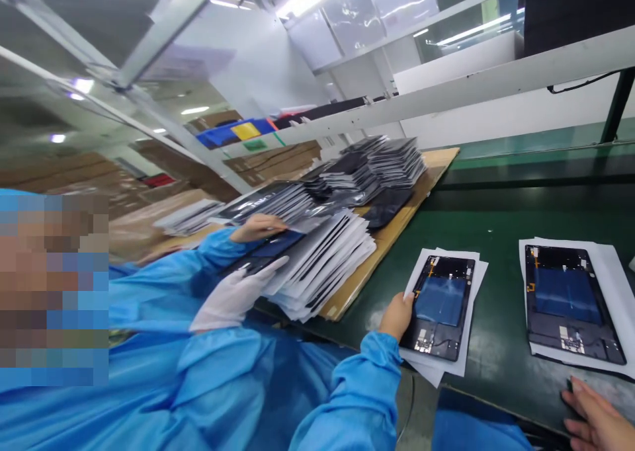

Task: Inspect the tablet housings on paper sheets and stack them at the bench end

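Observation:
My left hand (397, 315) grips the near-left edge of a dark tablet housing (439, 305), which has a blue panel and lies on white paper (477, 305). A second dark tablet housing (565, 299) lies on its own white paper sheet to the right. My right hand (590, 418) is at the belt's near edge below that housing, its fingers apart and holding nothing. Left of my left hand, a co-worker's white-gloved hand (233, 299) and bare hand (258, 227) are at a stack of black panels interleaved with white sheets (320, 266).
The housings lie on a green conveyor belt (496, 226). Further stacks of black panels (377, 170) sit on a cardboard sheet (397, 233) beside it. A co-worker in a blue smock (149, 305) fills the left side. A white metal rail (446, 87) runs above the belt.

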`<action>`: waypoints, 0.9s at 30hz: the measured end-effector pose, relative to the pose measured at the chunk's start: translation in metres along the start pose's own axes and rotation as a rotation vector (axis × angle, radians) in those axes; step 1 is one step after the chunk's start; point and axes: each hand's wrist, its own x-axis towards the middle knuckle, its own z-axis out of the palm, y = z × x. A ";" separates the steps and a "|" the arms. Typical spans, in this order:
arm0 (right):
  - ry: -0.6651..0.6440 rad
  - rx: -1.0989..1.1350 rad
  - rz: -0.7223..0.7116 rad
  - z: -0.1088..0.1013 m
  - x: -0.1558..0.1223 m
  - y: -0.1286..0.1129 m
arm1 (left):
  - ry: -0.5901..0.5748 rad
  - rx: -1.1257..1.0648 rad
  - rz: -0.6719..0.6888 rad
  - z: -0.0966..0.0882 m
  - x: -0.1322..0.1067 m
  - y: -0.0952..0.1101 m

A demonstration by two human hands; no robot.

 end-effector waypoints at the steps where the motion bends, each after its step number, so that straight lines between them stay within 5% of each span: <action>1: 0.003 0.011 0.005 -0.003 -0.001 0.002 | 0.019 0.032 -0.034 0.004 0.001 -0.002; 5: 0.081 -0.088 -0.078 -0.007 -0.004 0.001 | 0.160 0.171 -0.112 0.013 -0.008 0.007; 8: 0.219 -0.374 -0.314 -0.013 -0.011 -0.023 | 0.317 0.270 -0.011 0.020 -0.025 0.037; 10: 0.377 -0.631 -0.497 -0.019 -0.017 -0.051 | 0.226 0.189 0.177 0.029 -0.041 0.067; 12: 0.534 -0.814 -0.596 -0.024 -0.022 -0.083 | -0.028 -0.048 0.346 0.044 -0.059 0.101; 16: 0.639 -0.914 -0.597 -0.024 -0.016 -0.126 | -0.407 -0.379 0.309 0.082 -0.094 0.161; 21: 0.612 -0.982 -0.544 -0.023 0.002 -0.135 | -0.485 -0.386 0.213 0.108 -0.104 0.193; 27: 0.470 -0.978 -0.401 -0.026 0.012 -0.141 | -0.442 -0.299 0.220 0.100 -0.093 0.194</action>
